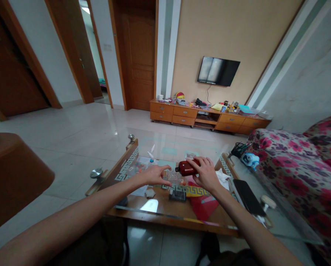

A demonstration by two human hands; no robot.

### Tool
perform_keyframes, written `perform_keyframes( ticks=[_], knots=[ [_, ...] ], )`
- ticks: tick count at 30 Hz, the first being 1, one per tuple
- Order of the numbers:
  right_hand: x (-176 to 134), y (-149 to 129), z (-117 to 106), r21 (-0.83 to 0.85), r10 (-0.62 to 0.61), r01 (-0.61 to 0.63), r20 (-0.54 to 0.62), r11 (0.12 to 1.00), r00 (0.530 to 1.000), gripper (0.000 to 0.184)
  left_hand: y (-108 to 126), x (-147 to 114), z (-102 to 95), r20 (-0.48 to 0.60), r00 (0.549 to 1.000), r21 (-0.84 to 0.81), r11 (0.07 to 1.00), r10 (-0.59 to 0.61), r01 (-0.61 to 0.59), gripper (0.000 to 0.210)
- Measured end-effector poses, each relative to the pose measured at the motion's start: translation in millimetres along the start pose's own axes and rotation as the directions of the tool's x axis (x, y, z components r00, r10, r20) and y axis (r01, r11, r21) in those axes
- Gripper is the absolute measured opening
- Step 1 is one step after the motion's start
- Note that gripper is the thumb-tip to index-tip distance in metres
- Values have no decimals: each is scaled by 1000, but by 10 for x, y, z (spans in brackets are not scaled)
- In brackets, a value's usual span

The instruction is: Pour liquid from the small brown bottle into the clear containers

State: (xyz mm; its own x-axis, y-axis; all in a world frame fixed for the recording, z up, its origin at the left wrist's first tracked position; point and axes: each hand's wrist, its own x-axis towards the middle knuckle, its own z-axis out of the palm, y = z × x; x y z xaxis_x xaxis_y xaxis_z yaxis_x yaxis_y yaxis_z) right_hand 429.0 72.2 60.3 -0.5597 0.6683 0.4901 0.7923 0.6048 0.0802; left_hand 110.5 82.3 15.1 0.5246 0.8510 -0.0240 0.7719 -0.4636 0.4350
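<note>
My right hand (205,173) is wrapped round a dark red-brown bottle (188,168). The bottle lies almost level above the glass table, its black neck pointing left. Just left of that neck is my left hand (157,175), thumb and fingers apart in a C shape. Clear, crinkled plastic (176,178) shows beyond its fingertips; whether they touch it I cannot tell. Behind the left hand is a small blue cap (151,160), with white pointed pieces (152,149) close by. A black square object (177,195) sits below the hands.
The glass-topped table (165,218) has metal knobs at its left corners. To the right are a black phone (248,197), a white rounded object (268,202), tissue (223,178) and a red packet (204,207). A flowered sofa (287,162) flanks the table; a brown seat (16,177) stands left.
</note>
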Motion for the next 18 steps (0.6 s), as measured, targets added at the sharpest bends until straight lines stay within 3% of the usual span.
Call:
perform_keyframes(
  ticks=[18],
  knots=[
    [36, -37, -83, -70, -27, 30, 49, 997, 998, 80, -25, 6, 19, -9, 1000, -6, 1000, 13, -13, 100]
  ],
)
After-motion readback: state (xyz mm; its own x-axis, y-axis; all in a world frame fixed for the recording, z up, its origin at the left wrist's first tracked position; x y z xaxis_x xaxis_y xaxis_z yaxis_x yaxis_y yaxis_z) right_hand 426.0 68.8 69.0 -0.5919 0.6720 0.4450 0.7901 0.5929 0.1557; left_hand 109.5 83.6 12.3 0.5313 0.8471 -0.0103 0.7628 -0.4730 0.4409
